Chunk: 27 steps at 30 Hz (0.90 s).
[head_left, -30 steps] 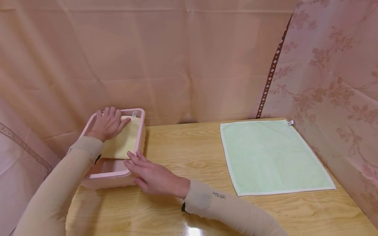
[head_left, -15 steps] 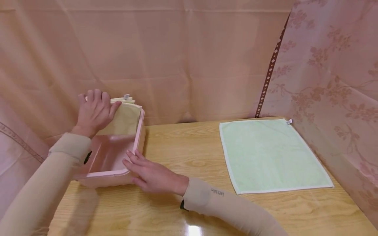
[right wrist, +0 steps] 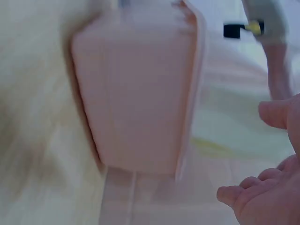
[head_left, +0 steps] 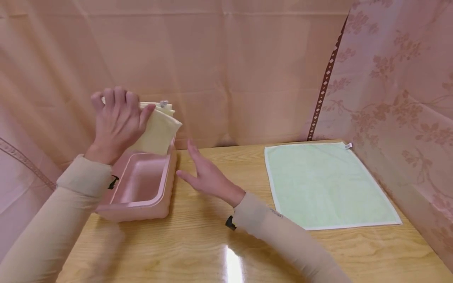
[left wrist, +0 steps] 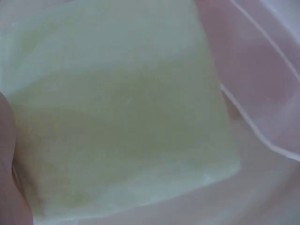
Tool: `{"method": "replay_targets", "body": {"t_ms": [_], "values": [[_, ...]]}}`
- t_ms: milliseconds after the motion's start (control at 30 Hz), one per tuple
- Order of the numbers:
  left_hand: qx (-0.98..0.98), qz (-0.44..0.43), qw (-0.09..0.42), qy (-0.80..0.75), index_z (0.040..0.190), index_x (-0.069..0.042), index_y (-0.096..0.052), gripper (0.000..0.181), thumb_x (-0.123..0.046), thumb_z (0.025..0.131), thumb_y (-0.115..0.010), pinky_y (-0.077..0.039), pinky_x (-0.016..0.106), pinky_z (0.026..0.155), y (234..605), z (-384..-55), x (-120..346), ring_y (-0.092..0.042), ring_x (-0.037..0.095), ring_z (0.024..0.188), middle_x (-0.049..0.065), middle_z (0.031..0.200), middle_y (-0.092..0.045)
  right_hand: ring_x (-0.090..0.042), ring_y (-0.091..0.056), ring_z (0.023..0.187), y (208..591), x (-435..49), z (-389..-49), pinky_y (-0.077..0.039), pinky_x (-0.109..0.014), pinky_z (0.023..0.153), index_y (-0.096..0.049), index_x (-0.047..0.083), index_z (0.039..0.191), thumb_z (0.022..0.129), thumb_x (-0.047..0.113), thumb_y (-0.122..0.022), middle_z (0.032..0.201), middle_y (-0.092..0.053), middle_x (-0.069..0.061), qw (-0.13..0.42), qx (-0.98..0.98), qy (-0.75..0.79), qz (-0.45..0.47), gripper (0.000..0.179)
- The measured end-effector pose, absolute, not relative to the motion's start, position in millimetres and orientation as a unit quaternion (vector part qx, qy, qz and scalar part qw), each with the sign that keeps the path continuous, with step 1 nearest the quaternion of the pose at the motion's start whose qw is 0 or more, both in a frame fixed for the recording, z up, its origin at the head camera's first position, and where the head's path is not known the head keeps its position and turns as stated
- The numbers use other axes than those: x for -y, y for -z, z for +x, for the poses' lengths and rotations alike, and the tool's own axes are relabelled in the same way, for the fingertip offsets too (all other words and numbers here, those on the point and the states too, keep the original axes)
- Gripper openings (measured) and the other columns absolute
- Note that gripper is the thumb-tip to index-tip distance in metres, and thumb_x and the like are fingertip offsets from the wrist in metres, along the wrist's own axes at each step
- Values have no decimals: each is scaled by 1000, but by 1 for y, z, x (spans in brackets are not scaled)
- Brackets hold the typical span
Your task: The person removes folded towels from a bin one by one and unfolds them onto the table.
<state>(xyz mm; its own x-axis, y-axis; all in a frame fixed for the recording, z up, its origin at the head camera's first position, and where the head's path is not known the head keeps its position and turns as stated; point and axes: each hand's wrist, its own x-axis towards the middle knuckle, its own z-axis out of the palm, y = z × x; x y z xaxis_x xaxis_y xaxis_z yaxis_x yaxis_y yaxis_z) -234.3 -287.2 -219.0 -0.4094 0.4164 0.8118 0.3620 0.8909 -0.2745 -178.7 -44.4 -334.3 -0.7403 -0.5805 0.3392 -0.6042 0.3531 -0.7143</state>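
My left hand [head_left: 118, 120] grips a folded pale yellow towel [head_left: 157, 131] with a small white tag at its upper edge. It holds the towel tilted over the far end of a pink plastic bin [head_left: 141, 212]. The towel's broad folded face [left wrist: 122, 126] fills most of the left wrist view, where only a bit of the hand shows at the left edge. To the right of the bin, my right hand [head_left: 212, 173] is apart from it, thumb and fingers spread, holding nothing. The bin's outer wall [right wrist: 136, 103] faces that hand in the right wrist view.
A light green towel [head_left: 329, 184] with a white border lies spread flat on the right of the wooden table [head_left: 170, 247]. Pink curtains [head_left: 219, 78] hang close behind the table and along both sides.
My left hand has lifted the folded yellow towel up out of the bin. My right hand has left the bin's near right corner, moving right and away from me.
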Motion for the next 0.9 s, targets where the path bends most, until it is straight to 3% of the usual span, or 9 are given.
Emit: {"method": "replay_targets", "body": {"t_ms": [67, 100, 167, 300, 367, 467, 633, 733, 900], "values": [[836, -229, 498, -27, 91, 5, -39, 58, -51, 105, -40, -24, 65, 84, 213, -229, 279, -34, 51, 87, 26, 90, -37, -22, -23, 150, 329, 40, -188, -22, -34, 120, 3, 10, 162, 101, 40, -63, 168, -6, -9, 16, 825, -457, 332, 95], [834, -227, 501, -27, 91, 4, -39, 59, -53, 105, -38, -24, 65, 84, 210, -227, 275, -34, 50, 87, 26, 90, -37, -25, -36, 145, 326, 38, -192, -24, -34, 119, 5, 12, 162, 100, 42, -64, 167, -10, -12, 16, 825, -465, 321, 97], [830, -226, 509, -27, 90, 4, -40, 61, -54, 106, -36, -24, 64, 84, 204, -222, 266, -34, 50, 87, 26, 90, -38, -26, -44, 139, 322, 36, -198, -28, -35, 118, 5, 14, 162, 97, 45, -67, 166, -14, -13, 13, 825, -477, 304, 102], [814, -232, 532, -18, 90, 3, -40, 62, -56, 106, -33, -25, 64, 84, 192, -212, 247, -34, 50, 87, 26, 89, -39, -24, -40, 142, 313, 31, -205, -29, -38, 117, 5, 17, 163, 93, 51, -71, 167, -13, -10, 9, 812, -511, 280, 109], [803, -235, 548, -9, 90, 3, -40, 62, -56, 107, -32, -24, 63, 84, 187, -207, 235, -35, 49, 87, 26, 89, -40, -17, -26, 149, 309, 27, -208, -27, -37, 119, 2, 19, 164, 92, 47, -74, 168, -11, -4, 19, 788, -547, 280, 109], [789, -241, 565, 12, 91, 1, -41, 61, -56, 107, -32, -24, 61, 84, 183, -201, 217, -36, 48, 88, 24, 89, -40, -11, -25, 149, 301, 17, -213, -26, -36, 119, -14, 20, 164, 94, 31, -76, 166, -24, 1, 33, 726, -612, 313, 94], [767, -247, 591, 40, 92, 0, -43, 59, -56, 107, -31, -24, 59, 82, 184, -193, 189, -38, 46, 87, 23, 88, -41, -22, -53, 127, 286, -4, -212, -47, -44, 104, -41, 7, 148, 99, 7, -65, 137, -55, -10, 13, 620, -683, 385, 54], [767, -241, 593, 49, 93, 0, -44, 59, -56, 107, -30, -25, 58, 81, 184, -188, 174, -40, 46, 87, 23, 89, -43, -28, -61, 115, 278, -19, -206, -54, -45, 94, -45, 0, 142, 102, 7, -60, 128, -58, -16, 7, 603, -696, 390, 43], [779, -222, 584, 58, 95, -1, -45, 58, -57, 107, -30, -27, 56, 80, 186, -178, 154, -41, 44, 87, 21, 91, -45, -28, -64, 108, 272, -44, -195, -55, -44, 91, -50, -7, 136, 105, 11, -56, 123, -62, -20, 30, 631, -675, 382, 36]]}}
